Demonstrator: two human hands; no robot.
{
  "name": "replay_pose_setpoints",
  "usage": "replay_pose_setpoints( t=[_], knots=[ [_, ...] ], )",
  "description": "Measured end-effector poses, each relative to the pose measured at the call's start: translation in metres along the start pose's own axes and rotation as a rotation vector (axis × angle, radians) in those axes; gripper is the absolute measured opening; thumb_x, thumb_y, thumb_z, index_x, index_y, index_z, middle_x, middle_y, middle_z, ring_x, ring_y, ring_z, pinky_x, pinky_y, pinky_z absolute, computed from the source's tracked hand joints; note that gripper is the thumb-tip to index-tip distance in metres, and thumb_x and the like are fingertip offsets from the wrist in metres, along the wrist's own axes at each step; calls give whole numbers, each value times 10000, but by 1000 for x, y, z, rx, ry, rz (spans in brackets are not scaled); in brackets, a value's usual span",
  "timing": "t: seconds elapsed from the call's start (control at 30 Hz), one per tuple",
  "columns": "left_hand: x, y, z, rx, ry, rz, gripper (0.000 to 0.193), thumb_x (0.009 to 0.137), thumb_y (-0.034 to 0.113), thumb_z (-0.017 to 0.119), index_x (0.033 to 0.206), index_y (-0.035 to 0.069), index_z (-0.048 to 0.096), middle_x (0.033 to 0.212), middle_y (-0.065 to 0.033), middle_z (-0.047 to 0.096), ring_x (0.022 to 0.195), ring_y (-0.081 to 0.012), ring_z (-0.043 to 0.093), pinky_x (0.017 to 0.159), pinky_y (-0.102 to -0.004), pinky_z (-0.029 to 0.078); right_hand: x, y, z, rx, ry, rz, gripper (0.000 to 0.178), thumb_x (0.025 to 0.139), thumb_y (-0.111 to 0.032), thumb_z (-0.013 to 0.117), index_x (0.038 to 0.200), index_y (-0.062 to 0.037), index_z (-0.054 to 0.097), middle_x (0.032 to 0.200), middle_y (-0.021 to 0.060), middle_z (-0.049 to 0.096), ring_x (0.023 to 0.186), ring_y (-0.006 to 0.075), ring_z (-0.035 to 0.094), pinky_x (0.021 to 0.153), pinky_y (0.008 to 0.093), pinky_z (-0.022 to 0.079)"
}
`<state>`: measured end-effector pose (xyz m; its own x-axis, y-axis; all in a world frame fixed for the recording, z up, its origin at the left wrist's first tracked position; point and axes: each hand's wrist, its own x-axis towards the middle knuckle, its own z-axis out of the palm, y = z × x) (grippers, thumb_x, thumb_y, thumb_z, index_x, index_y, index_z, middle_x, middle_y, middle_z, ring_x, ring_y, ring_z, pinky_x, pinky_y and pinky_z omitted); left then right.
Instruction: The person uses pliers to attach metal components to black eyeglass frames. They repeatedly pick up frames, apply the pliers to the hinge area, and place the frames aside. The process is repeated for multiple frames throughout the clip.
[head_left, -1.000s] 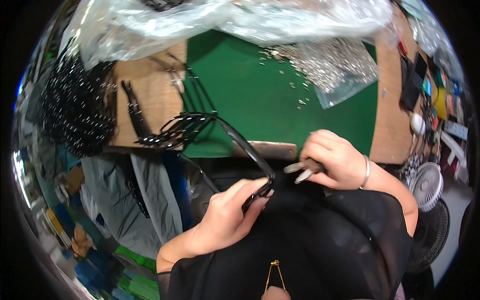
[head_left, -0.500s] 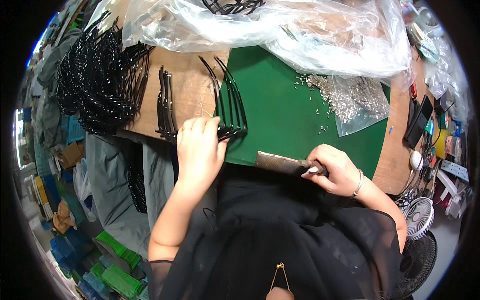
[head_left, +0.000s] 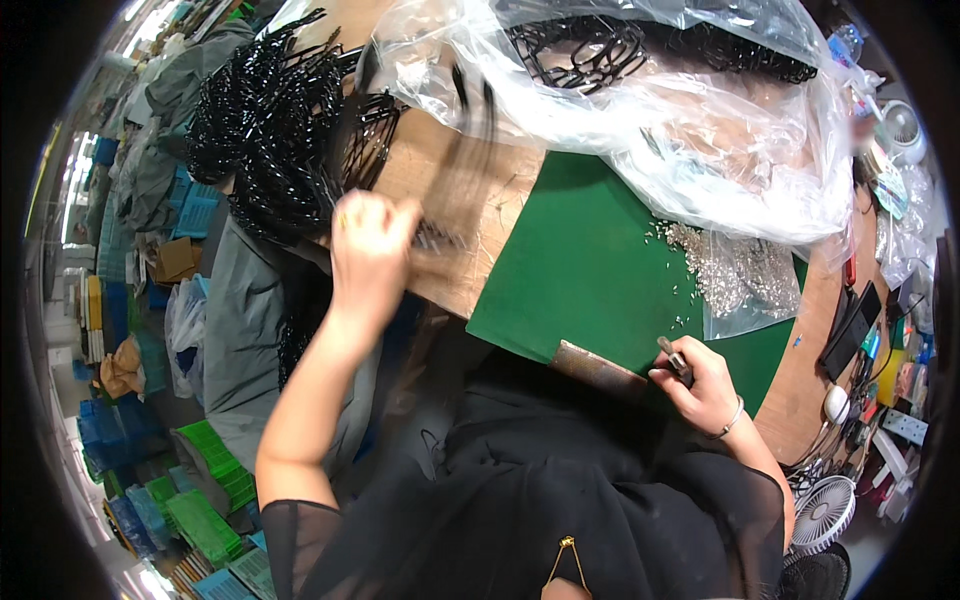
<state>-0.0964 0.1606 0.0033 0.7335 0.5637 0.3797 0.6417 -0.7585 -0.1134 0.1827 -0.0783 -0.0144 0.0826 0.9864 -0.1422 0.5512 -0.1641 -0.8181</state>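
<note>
My left hand [head_left: 368, 265] is raised at the table's left edge, its fingers closed and smeared by motion. A glossy black pronged piece [head_left: 470, 130], its long curved prongs blurred, extends from beside the fingers over the bare wood. Beyond that hand lies a heap of similar black pieces [head_left: 265, 130]. My right hand [head_left: 708, 385] is closed around a small dark metal tool [head_left: 677, 362]; most of the tool is hidden in the palm. To the left of this hand, a flat brownish strip [head_left: 600, 366] lies along the green mat's [head_left: 590, 260] near edge.
Tiny silvery pieces [head_left: 715, 262] are scattered on and beside a clear bag [head_left: 745, 315] at the mat's right. Crumpled clear plastic [head_left: 660, 170] covers the back, with black openwork pieces [head_left: 580, 50] there. A dark phone-like slab [head_left: 848, 330] and cables lie right. A white fan [head_left: 824, 513] stands below.
My view has swung left, so the table appears farther right and lower. My left hand has moved away from the mat toward the heap. My right hand has moved off the brownish strip.
</note>
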Motion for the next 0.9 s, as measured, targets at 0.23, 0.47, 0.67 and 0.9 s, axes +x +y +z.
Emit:
replay_pose_setpoints(
  t=[0.23,0.47,0.67,0.9],
  knots=[
    [25,-99,59,659,-189,-93,141,734,123,505,685,98,634,781,-56,570,880,-212,515,930,-384,322,-18,9,-7,-37,-6,28,182,689,-85,660,803,-23,532,694,104,523,612,244,534,582,300,432],
    [26,-96,34,425,-313,86,272,624,96,637,883,59,563,831,-104,537,898,-273,508,927,-518,303,-3,-3,-18,44,-16,29,201,730,-141,647,856,-27,540,695,113,517,616,254,533,570,315,431],
    [110,28,24,-563,-57,325,259,736,101,611,976,29,542,857,-144,562,814,-282,559,743,-335,450,6,0,-9,65,-10,78,209,732,-161,643,849,-24,536,723,120,529,645,264,540,588,326,434],
    [181,78,123,-250,39,16,85,780,123,558,845,73,538,750,-131,559,730,-294,575,635,-388,461,-21,9,-16,-35,47,56,205,707,-113,666,851,-29,547,720,91,539,635,229,546,588,296,434]
  ],
)
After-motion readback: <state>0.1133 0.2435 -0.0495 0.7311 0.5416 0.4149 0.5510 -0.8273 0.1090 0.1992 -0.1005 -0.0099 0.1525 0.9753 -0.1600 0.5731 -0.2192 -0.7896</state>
